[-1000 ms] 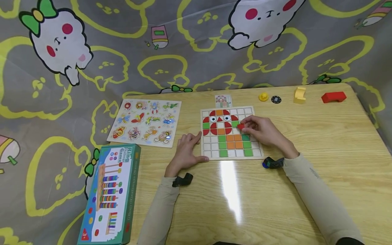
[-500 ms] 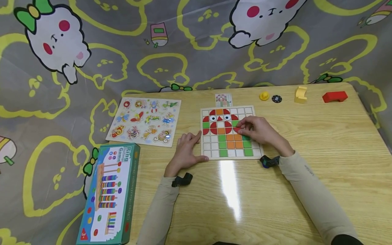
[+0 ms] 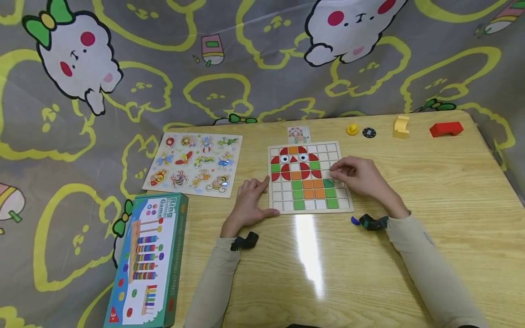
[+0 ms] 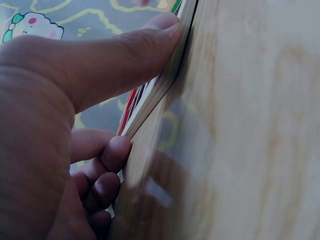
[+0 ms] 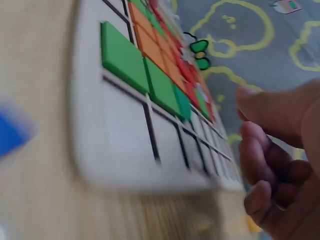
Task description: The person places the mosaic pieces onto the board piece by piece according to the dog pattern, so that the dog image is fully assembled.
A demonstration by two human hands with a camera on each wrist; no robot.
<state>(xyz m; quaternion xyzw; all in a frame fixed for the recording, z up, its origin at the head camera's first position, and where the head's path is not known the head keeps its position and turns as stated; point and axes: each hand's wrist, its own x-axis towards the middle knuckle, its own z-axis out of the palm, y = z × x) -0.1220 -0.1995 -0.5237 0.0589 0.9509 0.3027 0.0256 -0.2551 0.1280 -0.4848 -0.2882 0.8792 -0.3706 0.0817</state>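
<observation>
A square grid puzzle board (image 3: 282, 206) lies mid-table in the head view, with red, orange, green and eye-printed white tiles in an animal-like pattern. My left hand (image 3: 250, 205) braces its near left corner, thumb on the near edge and index finger at the left edge. Just off the right side of the tiles, my right hand (image 3: 361, 176) hovers with fingers loosely bent and nothing visible between them. Below it sits a red curved tile (image 3: 316, 174) in its square. In the right wrist view, green tiles (image 5: 125, 56) and a darker green piece (image 5: 183, 103) stand above the grid.
A small picture card (image 3: 299, 135) lies behind the board. To the left are an insect puzzle board (image 3: 193, 175) and a Ring Challenge Game box (image 3: 143, 259). A blue piece (image 3: 355, 220) lies near my right wrist. A yellow block (image 3: 401, 127) and red block (image 3: 446, 129) stand far right.
The red tile that my right hand pinched went down into a square right of the pattern. The right hand let go of it and drew back to the right. My left hand stayed put.
</observation>
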